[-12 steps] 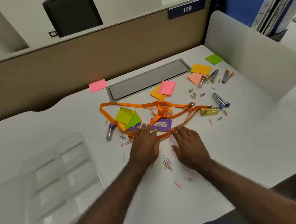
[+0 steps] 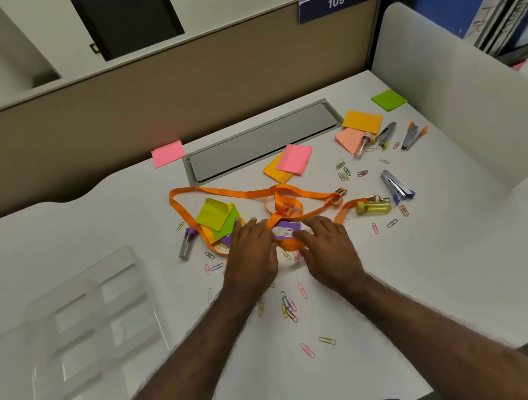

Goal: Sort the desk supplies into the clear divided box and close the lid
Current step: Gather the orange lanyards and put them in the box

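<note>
So both hands are flat on the desk [image 2: 405, 281]: left hand [image 2: 251, 253] and right hand [image 2: 329, 246] rest with relaxed fingers on the orange lanyard [image 2: 284, 198] and its purple card [image 2: 286, 230], gripping nothing. The clear divided box [image 2: 94, 331] sits well to the left, its compartments looking bare, paper clips [image 2: 289, 307] scattered near the wrists.

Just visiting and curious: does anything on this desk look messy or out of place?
Yes. Paper clips lie scattered loose over the desk, and an orange lanyard sprawls in a tangle across sticky notes. The clear box at the left looks empty.
</note>
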